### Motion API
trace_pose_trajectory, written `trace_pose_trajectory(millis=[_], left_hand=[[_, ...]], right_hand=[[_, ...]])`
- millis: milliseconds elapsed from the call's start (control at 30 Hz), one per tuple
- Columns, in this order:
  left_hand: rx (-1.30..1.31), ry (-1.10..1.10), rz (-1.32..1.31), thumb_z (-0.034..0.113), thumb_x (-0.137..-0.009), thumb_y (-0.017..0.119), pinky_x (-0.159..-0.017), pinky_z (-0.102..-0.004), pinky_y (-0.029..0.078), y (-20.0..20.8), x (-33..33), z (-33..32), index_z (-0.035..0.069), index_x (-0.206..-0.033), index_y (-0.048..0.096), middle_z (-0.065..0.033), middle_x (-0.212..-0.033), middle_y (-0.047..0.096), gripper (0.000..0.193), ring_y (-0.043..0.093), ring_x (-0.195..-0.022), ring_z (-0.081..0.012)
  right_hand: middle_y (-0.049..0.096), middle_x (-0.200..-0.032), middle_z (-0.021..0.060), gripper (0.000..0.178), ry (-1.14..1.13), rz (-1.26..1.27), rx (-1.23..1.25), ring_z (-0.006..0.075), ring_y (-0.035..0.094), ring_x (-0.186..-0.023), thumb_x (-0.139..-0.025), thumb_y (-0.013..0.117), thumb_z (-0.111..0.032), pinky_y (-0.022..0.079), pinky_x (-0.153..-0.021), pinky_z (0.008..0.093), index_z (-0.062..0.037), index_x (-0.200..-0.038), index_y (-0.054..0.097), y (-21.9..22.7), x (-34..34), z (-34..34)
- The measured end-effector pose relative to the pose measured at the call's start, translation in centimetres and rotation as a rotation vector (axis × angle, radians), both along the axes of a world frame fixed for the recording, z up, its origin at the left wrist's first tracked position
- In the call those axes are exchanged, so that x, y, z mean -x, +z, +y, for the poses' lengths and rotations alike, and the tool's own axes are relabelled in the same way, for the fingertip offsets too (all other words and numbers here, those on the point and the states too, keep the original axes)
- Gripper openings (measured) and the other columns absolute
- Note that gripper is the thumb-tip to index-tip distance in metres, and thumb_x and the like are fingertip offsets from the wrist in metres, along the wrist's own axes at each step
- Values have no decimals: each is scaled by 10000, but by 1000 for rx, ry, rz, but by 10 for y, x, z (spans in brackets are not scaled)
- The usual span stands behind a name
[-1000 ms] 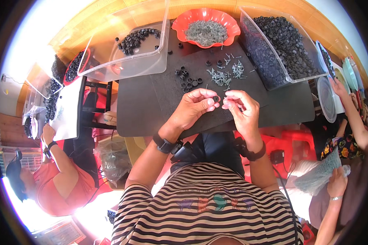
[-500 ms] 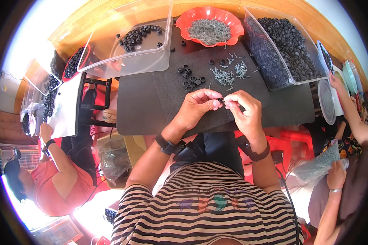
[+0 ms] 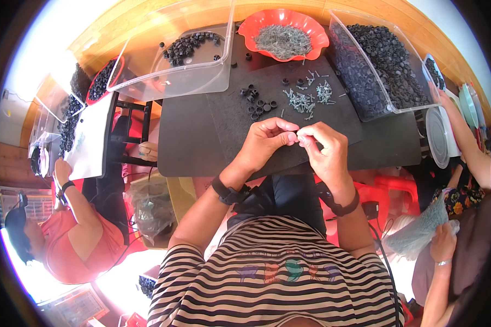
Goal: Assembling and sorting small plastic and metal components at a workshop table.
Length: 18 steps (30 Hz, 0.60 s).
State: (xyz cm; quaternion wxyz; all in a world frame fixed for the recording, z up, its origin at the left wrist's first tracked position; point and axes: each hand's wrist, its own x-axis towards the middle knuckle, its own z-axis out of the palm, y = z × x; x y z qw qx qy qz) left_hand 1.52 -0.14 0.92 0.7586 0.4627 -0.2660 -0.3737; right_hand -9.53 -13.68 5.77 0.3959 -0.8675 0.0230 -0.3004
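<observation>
Above the near edge of the black table (image 3: 188,139), my left hand (image 3: 261,144) and my right hand (image 3: 327,150) meet fingertip to fingertip. Both are closed in a pinch on a small black plastic cap (image 3: 297,132), of which only a dark sliver shows. Whether a screw is in it, I cannot tell. Just beyond my left hand lie several loose black caps (image 3: 255,103). Small silver screws (image 3: 300,102) are scattered beyond my right hand, with a couple of caps at their far side.
A red scalloped bowl (image 3: 245,32) of screws stands at the back. Clear bins of black caps flank it, one at left (image 3: 202,82) and a fuller one at right (image 3: 388,103). Co-workers sit at left (image 3: 82,240) and right (image 3: 444,242); the right one holds a translucent plastic bag (image 3: 420,231).
My hands stay nearly in place, fingertips slightly shifted, and less of the black cap shows. The view has moved a little. At right, the co-worker's plastic bag has changed shape and dropped slightly.
</observation>
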Motion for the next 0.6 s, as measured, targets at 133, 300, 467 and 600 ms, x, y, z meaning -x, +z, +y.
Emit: trace_pose_trajectory(millis=[133,300,467,600], left_hand=[[12,6,56,28,-878,669,-781,-251,508,-2,-1,1,-3,-1046,659,-53,-917,675,171,602,-812,-98],[40,-15,120,40,-876,676,-781,-258,511,0,-1,2,-5,-1050,658,-56,-909,673,180,610,-810,-107],[61,-26,149,41,-881,669,-782,-263,514,-1,-2,2,-6,-1054,658,-65,-912,675,180,619,-821,-117],[57,-51,150,43,-883,666,-783,-266,517,-1,-2,2,-12,-1055,656,-78,-914,679,181,625,-831,-123]], right_hand=[[641,-770,63,96,-14,11,-407,140,671,-728,-809,699,16,553,-654,260,-5,-883,640,6,1,6],[637,-776,76,104,25,-36,-195,160,661,-692,-804,695,15,534,-604,270,-6,-888,636,-1,0,-3],[631,-771,80,95,3,-47,-155,170,648,-666,-807,687,11,512,-563,280,-10,-884,635,-9,-3,-2],[630,-771,82,90,-8,-81,-215,172,642,-664,-810,667,41,503,-561,279,-7,-879,635,-1,-4,4]])
